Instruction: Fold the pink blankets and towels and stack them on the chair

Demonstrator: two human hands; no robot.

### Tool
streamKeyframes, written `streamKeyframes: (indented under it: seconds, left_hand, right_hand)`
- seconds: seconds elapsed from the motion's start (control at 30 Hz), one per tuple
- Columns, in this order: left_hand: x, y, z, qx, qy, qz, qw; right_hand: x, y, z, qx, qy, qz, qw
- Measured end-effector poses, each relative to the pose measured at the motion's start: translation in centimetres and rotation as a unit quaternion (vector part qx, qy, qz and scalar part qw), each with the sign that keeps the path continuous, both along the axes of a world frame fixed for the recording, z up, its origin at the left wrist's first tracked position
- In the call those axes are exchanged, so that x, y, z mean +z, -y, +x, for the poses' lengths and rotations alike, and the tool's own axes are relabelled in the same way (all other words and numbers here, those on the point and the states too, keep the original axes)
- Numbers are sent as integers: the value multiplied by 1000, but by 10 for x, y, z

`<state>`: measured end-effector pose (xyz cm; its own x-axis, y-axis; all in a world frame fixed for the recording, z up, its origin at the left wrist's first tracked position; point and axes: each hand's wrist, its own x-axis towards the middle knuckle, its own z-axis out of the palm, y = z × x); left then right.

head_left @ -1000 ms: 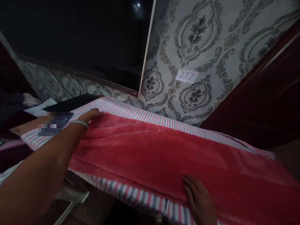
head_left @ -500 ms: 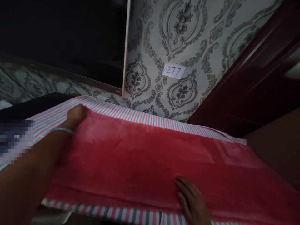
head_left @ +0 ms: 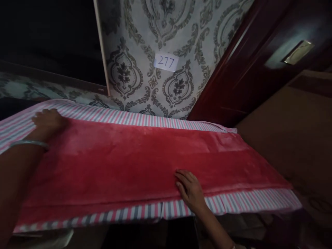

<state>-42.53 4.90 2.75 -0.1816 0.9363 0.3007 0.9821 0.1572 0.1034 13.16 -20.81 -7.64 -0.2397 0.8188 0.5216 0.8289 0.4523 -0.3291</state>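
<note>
A red blanket (head_left: pixel 124 162) lies spread along a striped cloth (head_left: pixel 150 120) of white, pink and grey, its long sides running with the cloth's back and front edges. A strip of stripes shows behind the blanket and another in front of it, and more stripes show at the back left corner. At the right end the blanket reaches the cloth's right edge, beside what looks like a cardboard box (head_left: pixel 287 131). A low crease runs along the blanket near the front edge, and faint wrinkles show toward the back right corner.

The left hand (head_left: pixel 50 121) is at the blanket's back left corner, its fingers reaching over the stripes; it is dim and blurred, so I cannot tell whether it pinches the fabric or only rests there. A bracelet (head_left: pixel 29 142) circles that wrist. The right hand (head_left: pixel 191 188) lies palm down on the blanket near the middle of the front edge, fingers loosely side by side and thumb a little apart, the wrist crossing the striped front strip.

Behind the back edge stands a patterned wall (head_left: pixel 116 20) with a paper label (head_left: pixel 166 62) reading 277. A dark television (head_left: pixel 49 38) is to the left, and a dark red door (head_left: pixel 241 76) with a brass-coloured handle plate (head_left: pixel 298 52) to the right.
</note>
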Motion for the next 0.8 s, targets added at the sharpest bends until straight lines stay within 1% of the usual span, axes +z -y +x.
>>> streamKeyframes:
  seconds: [0.03, 0.07, 0.13, 0.17, 0.23, 0.3, 0.33, 0.4, 0.43, 0.5, 0.57, 0.67, 0.73, 0.8]
  left_hand:
    - [5, 3, 17, 6, -8, -12, 1000]
    - [8, 7, 38, -11, -14, -26, 1000]
    - [9, 21, 86, -99, -26, -53, 993]
    - [5, 29, 111, -165, -38, -64, 984]
    - [-8, 50, 154, -277, -56, -77, 956]
    - [-25, 72, 184, -329, -67, -96, 937]
    - [-34, 82, 193, -335, -70, -103, 934]
    - [-48, 97, 200, -329, -73, -111, 935]
    - [-53, 102, 200, -324, -73, -110, 937]
    - [-57, 105, 198, -320, -70, -101, 939]
    - [-54, 105, 196, -322, -62, -99, 939]
    - [-43, 110, 202, -306, -44, -119, 943]
    - [-38, 123, 213, -303, -35, -113, 946]
    - [-40, 144, 228, -329, -32, -87, 940]
  right_hand:
    - [6, -2, -1, -2, -9, -14, 1000]
    - [13, -4, -2, -7, -19, -27, 999]
    - [31, -10, -5, -22, -29, -48, 998]
    - [40, -14, -7, -33, -26, -51, 998]
    - [53, -23, -13, -36, 12, -55, 998]
    - [55, -31, -21, -50, 70, -89, 992]
    - [53, -33, -24, -59, 99, -119, 986]
    - [43, -36, -29, -73, 143, -184, 970]
    - [38, -36, -31, -76, 155, -206, 963]
    - [30, -35, -32, -77, 161, -221, 959]
    - [27, -34, -30, -76, 153, -217, 961]
    - [33, -30, -26, -58, 143, -228, 961]
    - [41, -25, -22, -53, 136, -239, 960]
    - [47, -17, -15, -74, 129, -239, 960]
